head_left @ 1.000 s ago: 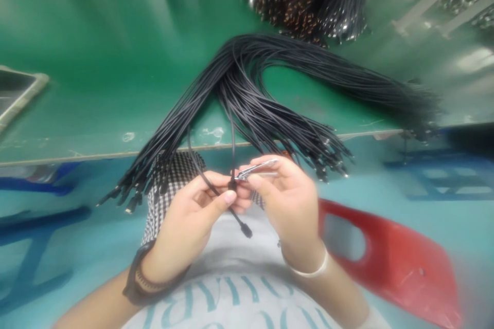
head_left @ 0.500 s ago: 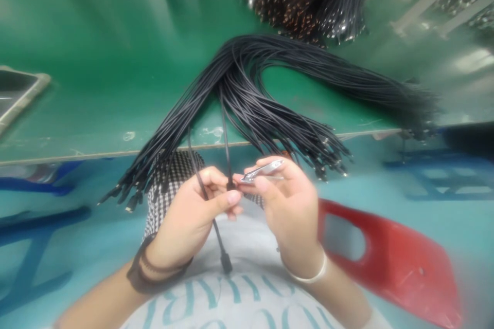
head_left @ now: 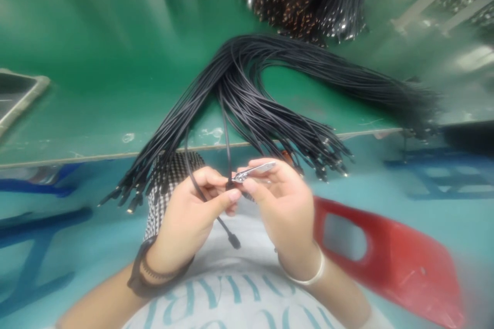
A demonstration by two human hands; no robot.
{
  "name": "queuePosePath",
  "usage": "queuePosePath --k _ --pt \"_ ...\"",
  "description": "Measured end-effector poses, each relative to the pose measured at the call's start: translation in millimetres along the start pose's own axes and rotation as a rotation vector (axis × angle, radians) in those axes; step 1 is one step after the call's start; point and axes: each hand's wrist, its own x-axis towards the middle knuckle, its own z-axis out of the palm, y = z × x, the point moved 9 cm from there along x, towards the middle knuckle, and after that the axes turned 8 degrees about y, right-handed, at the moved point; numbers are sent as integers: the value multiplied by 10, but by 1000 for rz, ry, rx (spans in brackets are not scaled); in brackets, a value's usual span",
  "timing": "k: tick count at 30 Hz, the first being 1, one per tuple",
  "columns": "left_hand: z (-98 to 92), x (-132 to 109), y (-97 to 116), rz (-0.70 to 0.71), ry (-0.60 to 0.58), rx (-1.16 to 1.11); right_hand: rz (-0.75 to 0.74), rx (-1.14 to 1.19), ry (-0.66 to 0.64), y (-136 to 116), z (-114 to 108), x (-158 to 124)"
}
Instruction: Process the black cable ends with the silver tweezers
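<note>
My left hand (head_left: 200, 200) is closed, its thumb and fingers pinching the black connector end (head_left: 230, 185) of a cable. A second black cable (head_left: 196, 185) runs through the same hand, and its plug (head_left: 233, 240) dangles below over my shirt. In my right hand (head_left: 287, 200) is a silver nail clipper (head_left: 254, 170), held between thumb and fingers, with its jaws against or very near the pinched connector. Beyond my hands, a large bundle of black cables (head_left: 247, 77) lies over the table edge, with plug ends hanging on both sides.
The green table (head_left: 96, 108) has its front edge just past my hands. More cables with metallic ends (head_left: 293, 0) lie at the back. A tray (head_left: 23, 92) sits at the left. A red plastic stool (head_left: 405, 262) is at my right, with blue stool frames (head_left: 34, 247) on the floor.
The nail clipper and my right hand have moved slightly left, bringing the jaws to the connector. The dangling plug has swung up and a little to the right.
</note>
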Motion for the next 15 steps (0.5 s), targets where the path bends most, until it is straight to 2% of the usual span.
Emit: queuePosePath --k 6,9,12,15 --pt "7 -11 -56 -28 -8 6 -8 -67 53 15 -52 10" --pt "13 -21 -62 -52 -10 18 20 -1 60 66 -80 29" --pt "39 -12 -94 -101 -50 76 52 98 -65 87 17 32" --pt "114 -38 -175 -162 -142 121 77 17 -225 56 134 46"
